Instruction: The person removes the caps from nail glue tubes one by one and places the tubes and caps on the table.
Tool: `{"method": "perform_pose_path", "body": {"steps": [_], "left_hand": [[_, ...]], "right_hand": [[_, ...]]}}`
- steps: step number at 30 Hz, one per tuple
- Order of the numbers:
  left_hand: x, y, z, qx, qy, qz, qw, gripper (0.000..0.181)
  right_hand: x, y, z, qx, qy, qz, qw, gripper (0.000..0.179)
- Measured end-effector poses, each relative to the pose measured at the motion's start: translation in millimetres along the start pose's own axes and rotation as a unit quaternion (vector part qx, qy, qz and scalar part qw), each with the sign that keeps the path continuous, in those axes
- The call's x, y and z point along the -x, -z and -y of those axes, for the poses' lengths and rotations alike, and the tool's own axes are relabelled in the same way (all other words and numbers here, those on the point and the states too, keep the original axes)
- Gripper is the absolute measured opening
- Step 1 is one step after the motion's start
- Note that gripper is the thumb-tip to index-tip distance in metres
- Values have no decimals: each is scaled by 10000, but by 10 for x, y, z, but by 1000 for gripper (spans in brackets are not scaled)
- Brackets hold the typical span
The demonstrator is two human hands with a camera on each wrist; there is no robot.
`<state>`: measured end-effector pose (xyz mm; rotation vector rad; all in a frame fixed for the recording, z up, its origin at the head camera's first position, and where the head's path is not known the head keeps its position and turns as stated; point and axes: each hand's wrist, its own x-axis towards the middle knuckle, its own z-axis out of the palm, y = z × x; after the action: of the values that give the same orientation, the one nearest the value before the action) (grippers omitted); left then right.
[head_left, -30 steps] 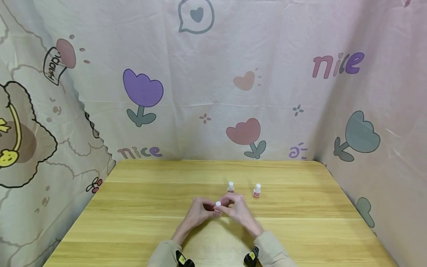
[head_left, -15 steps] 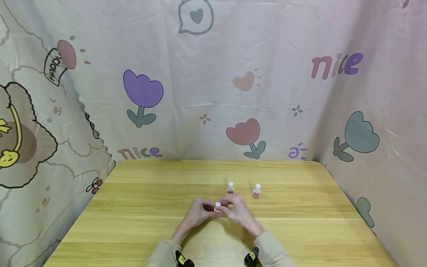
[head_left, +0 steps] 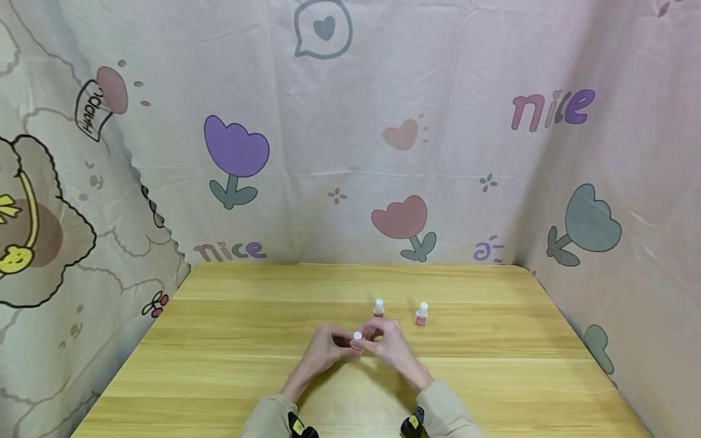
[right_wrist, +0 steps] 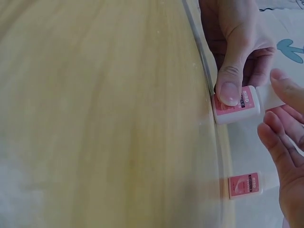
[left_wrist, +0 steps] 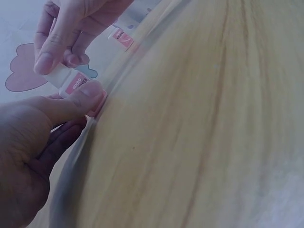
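Observation:
Between my two hands, low over the table, a small white bottle point(head_left: 357, 336) with a white cap point(right_wrist: 269, 98) and a pink label point(right_wrist: 236, 101) stands upright. My left hand point(head_left: 324, 351) grips its body, the thumb pressed on the label. At the cap, my right hand point(head_left: 390, 345) pinches with thumb and fingers, seen from close by in the left wrist view. Behind the right hand, a second white bottle point(head_left: 378, 308) is partly hidden. A third like it point(head_left: 421, 314) stands farther right, its pink label facing me.
The wooden table point(head_left: 230, 340) reaches back to a printed cloth point(head_left: 328, 152) that hangs behind it and along both sides. Wrist cameras point(head_left: 412, 423) sit at both beige sleeves point(head_left: 449, 410).
Both hands stay on the same bottle, with almost no visible movement. The other two bottles stay where they were; the head view shifts very slightly.

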<state>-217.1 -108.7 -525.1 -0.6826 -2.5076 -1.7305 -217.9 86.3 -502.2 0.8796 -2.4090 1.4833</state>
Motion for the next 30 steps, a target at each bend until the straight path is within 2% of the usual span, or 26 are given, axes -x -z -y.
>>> {"method": "perform_pose_path", "body": {"steps": [11, 15, 18, 24, 26, 30], "left_hand": [[-27, 9, 8, -175, 88, 110, 9997, 14], [-29, 7, -2, -201, 71, 129, 9997, 15], [-23, 9, -3, -280, 63, 118, 9995, 15], [-15, 14, -8, -305, 68, 64, 9995, 16], [-16, 13, -10, -291, 57, 73, 9995, 16], [-21, 8, -8, -362, 32, 73, 9993, 14]], "right_hand": [[3, -8, -33, 152, 807, -62, 9966, 7], [-3, -3, -26, 287, 950, -61, 9950, 8], [-4, 4, -19, 282, 775, 24, 9966, 9], [-4, 19, 0, 77, 152, 94, 9998, 13], [-7, 19, 6, 52, 106, 58, 9999, 14], [-9, 9, 0, 101, 280, -2, 9996, 11]]}}
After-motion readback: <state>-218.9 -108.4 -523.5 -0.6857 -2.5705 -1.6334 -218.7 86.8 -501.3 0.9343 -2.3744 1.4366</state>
